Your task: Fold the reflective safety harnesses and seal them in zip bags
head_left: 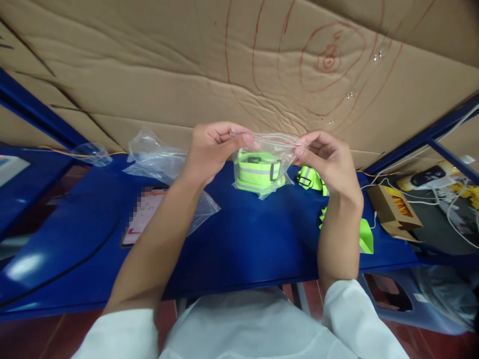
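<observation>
Both hands (pixel 213 149) (pixel 325 157) pinch crinkly clear bag (pixel 262 154) — neon band (pixel 258 172) inside.

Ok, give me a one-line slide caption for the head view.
Both hands, left hand and right hand, pinch a clear zip bag holding a neon-green strap above the blue table.

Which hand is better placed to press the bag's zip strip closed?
Probably the left hand: its fingertips already pinch the red zip strip of the clear bag. The right hand only holds the other end.

Packing workstation: blue metal bench (pixel 239 239), cardboard backing (pixel 149 65), spare plastic bags (pixel 157 157).
</observation>
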